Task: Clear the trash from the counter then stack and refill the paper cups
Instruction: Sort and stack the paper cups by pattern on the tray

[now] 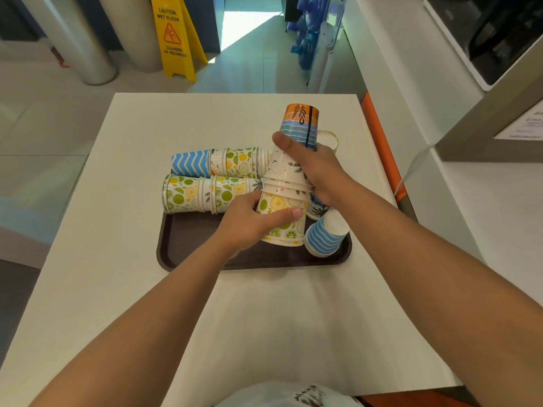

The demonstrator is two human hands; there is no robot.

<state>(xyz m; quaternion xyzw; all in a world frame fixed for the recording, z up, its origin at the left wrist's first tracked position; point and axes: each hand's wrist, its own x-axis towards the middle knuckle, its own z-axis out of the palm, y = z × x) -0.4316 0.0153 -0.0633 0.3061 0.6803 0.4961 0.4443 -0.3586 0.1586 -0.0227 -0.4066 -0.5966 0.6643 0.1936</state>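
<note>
An upside-down stack of paper cups (pixel 286 183) stands tilted over the dark brown tray (pixel 188 245). Its top cup is orange and blue, its bottom cup has a lemon-lime print. My right hand (pixel 311 165) grips the upper middle of the stack. My left hand (pixel 249 224) grips the lemon-lime cup at the bottom. Two rows of nested cups lie on their sides on the tray: a blue chevron row (pixel 217 162) behind and a lemon-lime row (pixel 199 194) in front. A blue striped cup (pixel 324 236) lies tipped at the tray's right, with a palm-print cup (pixel 317 208) partly hidden behind my right wrist.
The tray sits on a white table (pixel 117 289). A white counter (pixel 411 83) with a dark appliance (pixel 499 33) runs along the right. On the floor beyond stand a yellow wet-floor sign (pixel 176 36), grey columns (pixel 88 45) and blue water bottles (pixel 307 51).
</note>
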